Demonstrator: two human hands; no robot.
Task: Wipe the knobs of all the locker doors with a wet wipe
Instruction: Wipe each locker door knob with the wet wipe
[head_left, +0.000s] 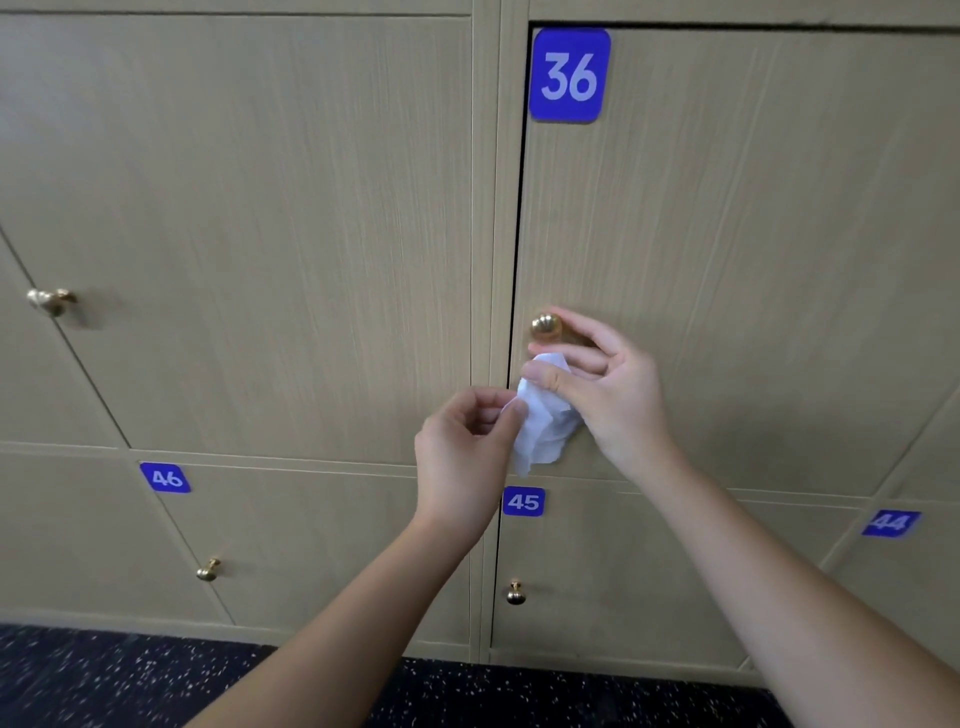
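Soft even light, faint knob shadows, wide-angle bowing at edges, slight blur.

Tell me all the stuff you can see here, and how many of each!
locker doors: six at least partly in view, beige wood-look, filling the wall in two rows.
knobs: four, gold; one on door 36, one on the upper left door, one each on door 46 and door 45.
number labels: four, blue with white digits; 36 on top, then 46, 45 and 44 below.
wet wipe: one, white, crumpled, just under the knob of door 36.
floor: one, dark with light speckles, along the bottom.
left hand: one, fingers pinching the wipe's left edge.
right hand: one, holding the wipe, fingers by the knob of door 36.
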